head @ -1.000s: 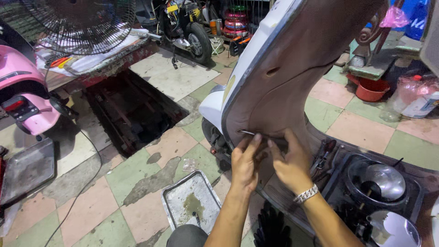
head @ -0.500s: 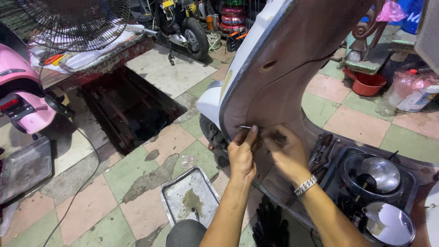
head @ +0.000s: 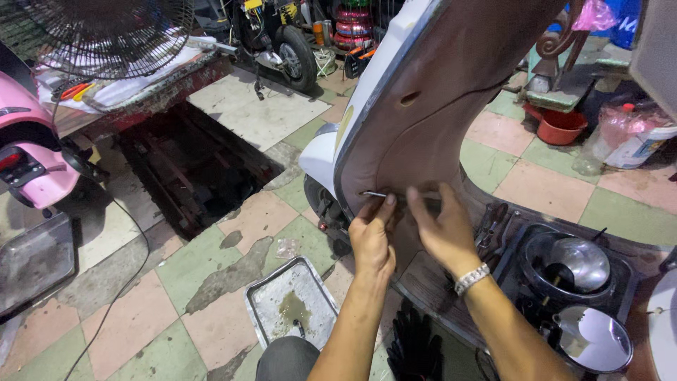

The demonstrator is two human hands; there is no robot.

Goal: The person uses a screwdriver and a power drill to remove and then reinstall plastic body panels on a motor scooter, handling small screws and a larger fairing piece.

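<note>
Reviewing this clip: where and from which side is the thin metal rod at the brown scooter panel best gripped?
Grip the thin metal rod at its free left end, coming from below-left as the left hand does. That end sticks out past the brown scooter panel edge; the rest lies against it, behind the right hand.

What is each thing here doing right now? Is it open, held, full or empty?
Left hand: pinching a thin metal rod against the scooter panel.
Right hand: fingers spread on the panel, holding nothing.
Metal tray: flat on the floor, a small dirty puddle inside.
Floor pit: uncovered.
Red basin: upright on the tiles.
</note>
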